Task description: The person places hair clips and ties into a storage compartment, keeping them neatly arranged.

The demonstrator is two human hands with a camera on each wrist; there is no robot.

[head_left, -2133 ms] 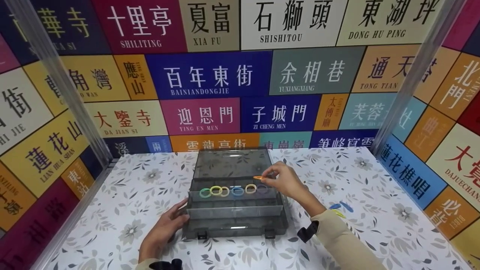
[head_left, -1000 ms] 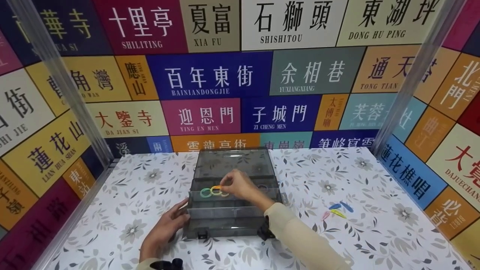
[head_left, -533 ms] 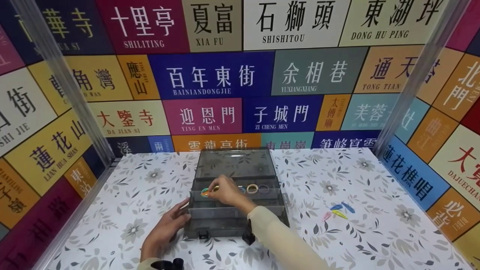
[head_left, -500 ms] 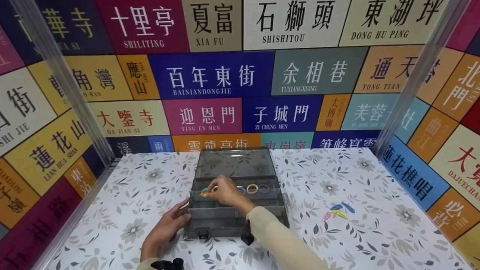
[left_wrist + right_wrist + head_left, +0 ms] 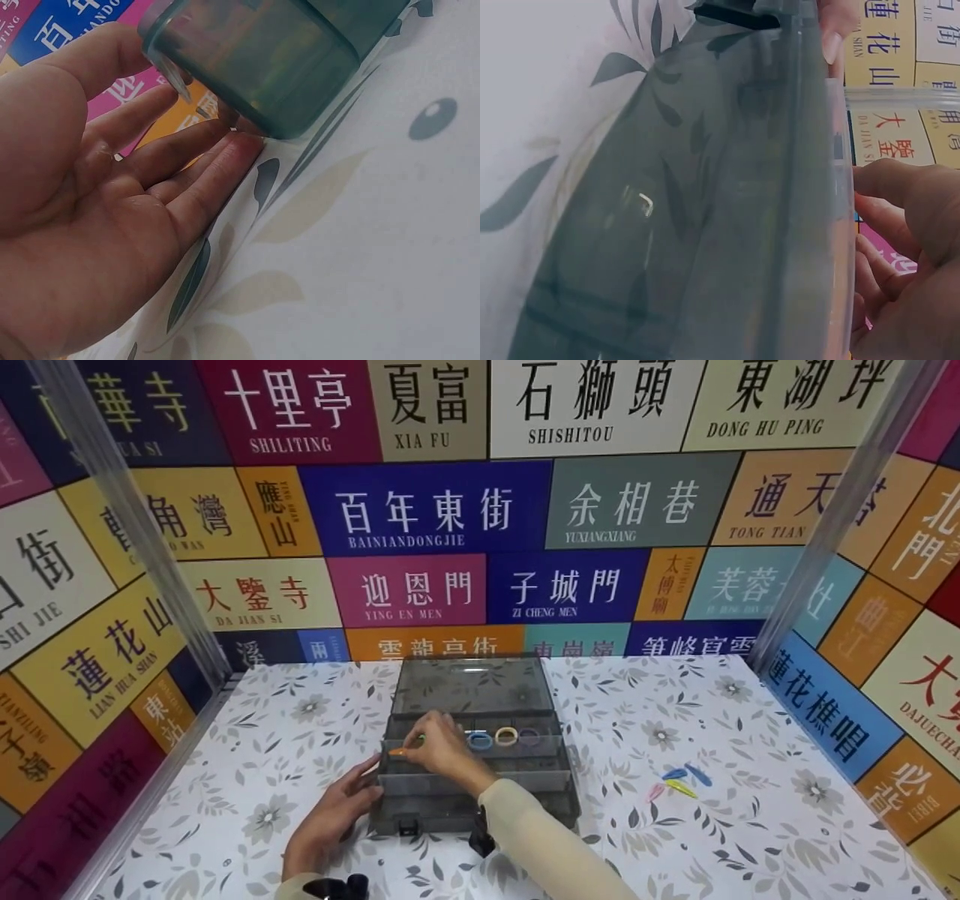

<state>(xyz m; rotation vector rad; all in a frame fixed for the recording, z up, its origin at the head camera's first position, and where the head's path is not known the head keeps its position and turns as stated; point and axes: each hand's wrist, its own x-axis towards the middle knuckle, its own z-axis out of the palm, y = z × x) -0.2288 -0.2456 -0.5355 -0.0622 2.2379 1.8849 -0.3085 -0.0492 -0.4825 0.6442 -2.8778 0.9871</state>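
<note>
Pinches an orange clip (image 5: 397, 751) in the right hand (image 5: 442, 744), at the grey box's (image 5: 465, 806) nine o'clock side. Rests the left hand (image 5: 334, 810), relaxed and loosely extended, against the box at eight. Shows rings (image 5: 480, 747) inside toward two, raised lid (image 5: 476, 686) at twelve, and clips (image 5: 681, 788) on the table (image 5: 645, 840) at three, well apart.

The right hand (image 5: 439, 746) comes bare out of a plain, pale beige long sleeve (image 5: 551, 847), slightly rumpled, over towards five o'clock. A black wrist piece (image 5: 481, 834) sits by its cuff. Near seven o'clock, the left hand (image 5: 331, 814), bare too, shows a matching sleeve edge (image 5: 292, 888) and a black, knobbed wrist camera (image 5: 354, 887).
</note>
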